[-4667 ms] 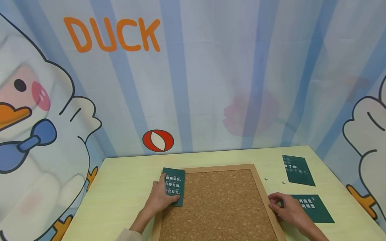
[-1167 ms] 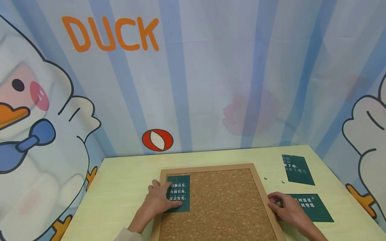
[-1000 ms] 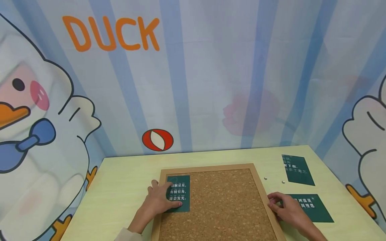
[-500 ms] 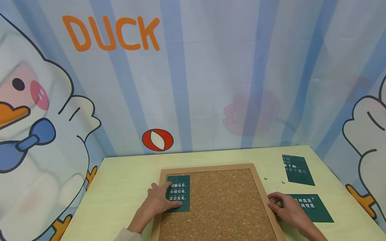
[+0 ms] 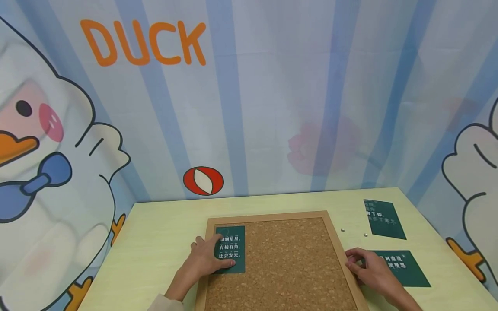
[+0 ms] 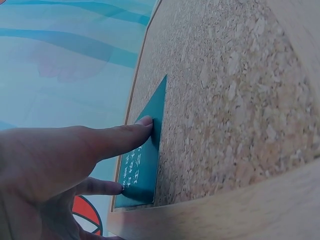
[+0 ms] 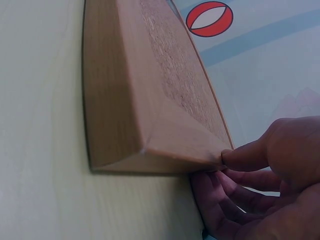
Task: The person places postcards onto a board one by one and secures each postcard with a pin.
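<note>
A framed corkboard [image 5: 285, 268] lies on the table. A dark green card [image 5: 240, 250] with white Chinese characters lies flat in the cork's far left corner, just inside the wooden frame. My left hand [image 5: 202, 258] reaches over the frame's left side, its thumb and a fingertip pressing the card from above. Seen from the left wrist, the thumb [image 6: 120, 139] stretches straight onto the card [image 6: 156, 135]. At the frame's right side, my right hand [image 5: 368, 267] holds the edge; in the right wrist view its thumb [image 7: 245, 154] touches the wooden frame [image 7: 180, 140], the other fingers curled beside it.
Two more green cards lie right of the board, one farther back [image 5: 385, 219] and one partly behind the right hand [image 5: 412, 270]. Two small silvery round pieces [image 5: 365, 235] sit between board and cards. A printed curtain [image 5: 268, 108] stands behind the pale table [image 5: 159, 242].
Compared with the oldest frame, the left hand has shifted the card from over the frame's far left corner right and nearer, onto the cork. The right hand stays put. Little differs over the last second.
</note>
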The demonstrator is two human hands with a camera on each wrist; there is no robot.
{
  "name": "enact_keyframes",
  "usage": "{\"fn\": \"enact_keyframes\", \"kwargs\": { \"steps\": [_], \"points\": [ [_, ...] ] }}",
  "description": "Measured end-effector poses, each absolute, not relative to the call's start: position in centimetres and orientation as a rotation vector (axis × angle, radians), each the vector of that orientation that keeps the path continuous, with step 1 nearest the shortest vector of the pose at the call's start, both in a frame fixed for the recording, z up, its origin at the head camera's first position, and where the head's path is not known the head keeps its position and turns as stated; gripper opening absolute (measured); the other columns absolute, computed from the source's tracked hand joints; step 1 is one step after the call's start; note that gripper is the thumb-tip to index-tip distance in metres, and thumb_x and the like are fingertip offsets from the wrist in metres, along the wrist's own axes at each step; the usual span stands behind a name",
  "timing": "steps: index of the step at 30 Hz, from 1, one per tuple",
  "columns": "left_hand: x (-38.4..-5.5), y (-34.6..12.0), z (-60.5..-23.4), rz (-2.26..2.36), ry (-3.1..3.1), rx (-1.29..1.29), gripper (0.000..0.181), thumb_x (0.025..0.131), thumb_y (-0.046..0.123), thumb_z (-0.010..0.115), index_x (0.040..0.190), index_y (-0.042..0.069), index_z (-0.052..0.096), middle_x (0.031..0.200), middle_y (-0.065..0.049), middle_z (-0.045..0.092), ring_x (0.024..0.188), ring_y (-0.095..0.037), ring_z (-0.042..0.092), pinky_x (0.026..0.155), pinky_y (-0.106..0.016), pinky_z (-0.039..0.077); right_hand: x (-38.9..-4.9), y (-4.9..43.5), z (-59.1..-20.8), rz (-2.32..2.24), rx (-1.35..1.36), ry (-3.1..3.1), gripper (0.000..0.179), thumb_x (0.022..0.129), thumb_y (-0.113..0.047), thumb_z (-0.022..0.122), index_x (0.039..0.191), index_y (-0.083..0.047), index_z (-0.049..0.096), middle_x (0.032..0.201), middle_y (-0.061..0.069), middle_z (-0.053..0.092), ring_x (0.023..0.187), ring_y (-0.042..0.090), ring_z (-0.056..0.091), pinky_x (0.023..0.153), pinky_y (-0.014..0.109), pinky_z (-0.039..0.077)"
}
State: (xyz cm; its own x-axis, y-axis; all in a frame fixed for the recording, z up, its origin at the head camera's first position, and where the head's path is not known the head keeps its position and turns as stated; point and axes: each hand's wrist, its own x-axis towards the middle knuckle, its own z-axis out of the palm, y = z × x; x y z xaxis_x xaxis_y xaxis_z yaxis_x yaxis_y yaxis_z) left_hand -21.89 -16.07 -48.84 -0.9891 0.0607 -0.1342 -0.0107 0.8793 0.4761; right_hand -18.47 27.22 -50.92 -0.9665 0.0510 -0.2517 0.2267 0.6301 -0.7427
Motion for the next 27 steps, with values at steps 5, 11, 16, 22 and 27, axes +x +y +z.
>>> {"fn": "enact_keyframes", "kwargs": {
  "steps": [5, 11, 16, 22, 27],
  "points": [
    [-21.9, -16.1, -48.8, 0.745, 2.900, 0.040, 0.089, 0.074, 0.048, 0.093, 0.146, 0.011, 0.056, 0.120, -0.025, 0.048, 0.110, -0.042, 0.046, 0.085, -0.062, 0.051, -18.5, 27.2, -50.9, -1.235, 0.226, 2.642, 0.030, 0.103, -0.004, 0.062, 0.130, 0.009, 0.059, 0.101, 0.010, 0.063, 0.080, 0.018, 0.060, 0.067, 0.034, 0.057],
    [-21.8, -16.2, -48.9, 0.765, 2.903, 0.055, 0.089, 0.074, 0.048, 0.093, 0.146, 0.010, 0.056, 0.120, -0.026, 0.048, 0.109, -0.042, 0.046, 0.085, -0.062, 0.051, -18.6, 27.3, -50.7, -1.218, 0.214, 2.646, 0.030, 0.102, -0.005, 0.063, 0.129, 0.008, 0.060, 0.100, 0.009, 0.063, 0.079, 0.018, 0.059, 0.066, 0.034, 0.057],
    [-21.8, -16.3, -48.9, 0.773, 2.903, 0.059, 0.089, 0.074, 0.048, 0.093, 0.145, 0.010, 0.056, 0.120, -0.025, 0.047, 0.109, -0.042, 0.046, 0.085, -0.062, 0.050, -18.8, 27.4, -50.6, -1.206, 0.201, 2.637, 0.029, 0.102, -0.005, 0.064, 0.128, 0.007, 0.060, 0.099, 0.008, 0.063, 0.079, 0.018, 0.059, 0.066, 0.035, 0.057],
    [-21.7, -16.2, -48.9, 0.788, 2.901, 0.066, 0.088, 0.074, 0.047, 0.093, 0.144, 0.010, 0.057, 0.118, -0.025, 0.047, 0.107, -0.041, 0.046, 0.084, -0.060, 0.050, -19.3, 28.2, -49.7, -1.145, 0.126, 2.726, 0.037, 0.099, -0.012, 0.071, 0.129, 0.008, 0.059, 0.095, 0.007, 0.064, 0.076, 0.019, 0.064, 0.063, 0.036, 0.056],
    [-21.7, -16.2, -48.9, 0.792, 2.904, 0.060, 0.087, 0.074, 0.047, 0.094, 0.144, 0.010, 0.057, 0.117, -0.025, 0.047, 0.108, -0.042, 0.046, 0.083, -0.060, 0.050, -20.3, 29.1, -48.7, -0.938, -0.058, 2.985, 0.043, 0.096, -0.014, 0.075, 0.129, 0.009, 0.060, 0.100, 0.015, 0.067, 0.081, 0.028, 0.069, 0.066, 0.044, 0.056]
  ]
}}
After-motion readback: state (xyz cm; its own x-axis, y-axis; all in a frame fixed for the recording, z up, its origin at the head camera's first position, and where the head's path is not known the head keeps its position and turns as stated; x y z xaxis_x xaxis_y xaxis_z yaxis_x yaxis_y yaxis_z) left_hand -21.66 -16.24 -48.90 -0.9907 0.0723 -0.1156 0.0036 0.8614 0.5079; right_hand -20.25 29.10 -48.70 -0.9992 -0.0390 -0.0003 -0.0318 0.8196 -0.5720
